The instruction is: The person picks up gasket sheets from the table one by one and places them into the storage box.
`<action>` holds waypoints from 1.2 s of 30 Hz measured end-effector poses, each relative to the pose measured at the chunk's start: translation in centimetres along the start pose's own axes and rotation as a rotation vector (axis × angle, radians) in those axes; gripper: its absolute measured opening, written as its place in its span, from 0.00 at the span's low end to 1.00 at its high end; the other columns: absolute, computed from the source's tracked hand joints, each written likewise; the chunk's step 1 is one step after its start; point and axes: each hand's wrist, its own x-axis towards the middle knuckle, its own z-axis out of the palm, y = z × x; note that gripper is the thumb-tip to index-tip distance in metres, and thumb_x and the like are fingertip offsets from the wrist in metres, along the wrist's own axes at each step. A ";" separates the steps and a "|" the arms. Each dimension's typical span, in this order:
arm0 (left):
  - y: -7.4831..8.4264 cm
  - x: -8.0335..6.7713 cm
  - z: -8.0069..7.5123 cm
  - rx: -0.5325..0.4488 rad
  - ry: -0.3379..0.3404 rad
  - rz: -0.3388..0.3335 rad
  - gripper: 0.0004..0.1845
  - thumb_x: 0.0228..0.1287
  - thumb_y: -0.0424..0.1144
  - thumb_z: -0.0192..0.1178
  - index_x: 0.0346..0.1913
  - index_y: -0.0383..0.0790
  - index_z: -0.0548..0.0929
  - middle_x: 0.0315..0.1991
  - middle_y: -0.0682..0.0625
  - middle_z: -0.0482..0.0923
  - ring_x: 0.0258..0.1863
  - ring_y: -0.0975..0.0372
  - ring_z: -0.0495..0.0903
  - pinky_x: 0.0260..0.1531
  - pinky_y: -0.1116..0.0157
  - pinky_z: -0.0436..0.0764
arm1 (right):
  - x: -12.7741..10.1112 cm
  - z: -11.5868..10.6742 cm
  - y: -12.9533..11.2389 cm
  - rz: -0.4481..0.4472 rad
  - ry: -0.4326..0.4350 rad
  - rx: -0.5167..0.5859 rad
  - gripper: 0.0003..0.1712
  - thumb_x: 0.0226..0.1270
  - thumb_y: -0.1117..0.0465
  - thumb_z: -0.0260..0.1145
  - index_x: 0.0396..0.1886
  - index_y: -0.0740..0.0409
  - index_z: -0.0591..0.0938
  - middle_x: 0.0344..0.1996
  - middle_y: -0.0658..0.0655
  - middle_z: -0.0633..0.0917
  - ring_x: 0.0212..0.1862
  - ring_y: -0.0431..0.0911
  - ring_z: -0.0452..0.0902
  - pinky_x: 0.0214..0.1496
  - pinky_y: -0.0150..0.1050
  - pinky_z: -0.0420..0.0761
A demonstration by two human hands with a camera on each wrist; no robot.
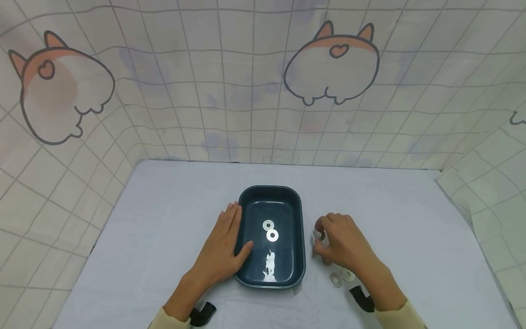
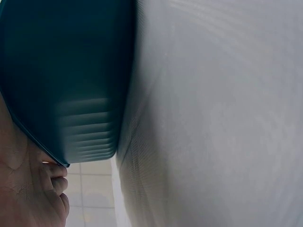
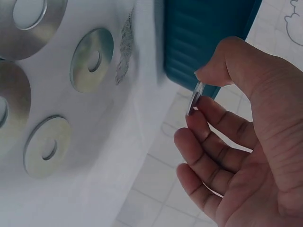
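A dark teal tray (image 1: 271, 194) stands on the white cloth. Two flat metal washers (image 1: 272, 235) lie inside it, edge to edge. Along the tray's left side, my left hand (image 1: 222, 242) rests with fingers straight and the thumb over the rim; the left wrist view has the tray's outer wall (image 2: 71, 71) beside the palm. To the right of the tray, my right hand (image 1: 343, 242) pinches a washer (image 3: 195, 98) between thumb and fingertips, seen nearly edge-on in the right wrist view. Several more washers (image 3: 92, 60) lie on the cloth beneath this hand.
A white cloth (image 1: 181, 196) covers the table. Behind it hangs a checked curtain (image 1: 230, 123) with cartoon drawings, which also runs down both sides. Black straps (image 1: 203, 314) show at the wrists.
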 end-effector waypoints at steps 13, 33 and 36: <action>-0.1 0.2 0.3 0.003 0.001 0.009 0.50 0.75 0.58 0.56 0.86 0.37 0.46 0.89 0.44 0.44 0.89 0.55 0.43 0.88 0.49 0.53 | 0.3 -0.4 -0.4 -0.095 0.027 -0.018 0.10 0.55 0.60 0.77 0.37 0.53 0.86 0.31 0.48 0.84 0.40 0.44 0.76 0.54 0.47 0.83; -0.3 0.2 0.6 0.015 0.024 0.008 0.50 0.74 0.58 0.57 0.87 0.38 0.46 0.89 0.44 0.45 0.89 0.55 0.44 0.88 0.50 0.53 | 2.2 -1.6 -1.6 -0.122 0.025 -0.023 0.11 0.56 0.58 0.76 0.38 0.54 0.87 0.32 0.49 0.85 0.39 0.45 0.76 0.57 0.47 0.85; -0.4 0.0 0.6 0.022 0.027 0.005 0.51 0.74 0.58 0.58 0.87 0.38 0.46 0.89 0.45 0.44 0.89 0.54 0.45 0.88 0.51 0.53 | 2.3 -1.6 -2.0 -0.122 0.027 -0.007 0.11 0.55 0.59 0.77 0.38 0.54 0.87 0.32 0.49 0.85 0.40 0.45 0.77 0.60 0.48 0.85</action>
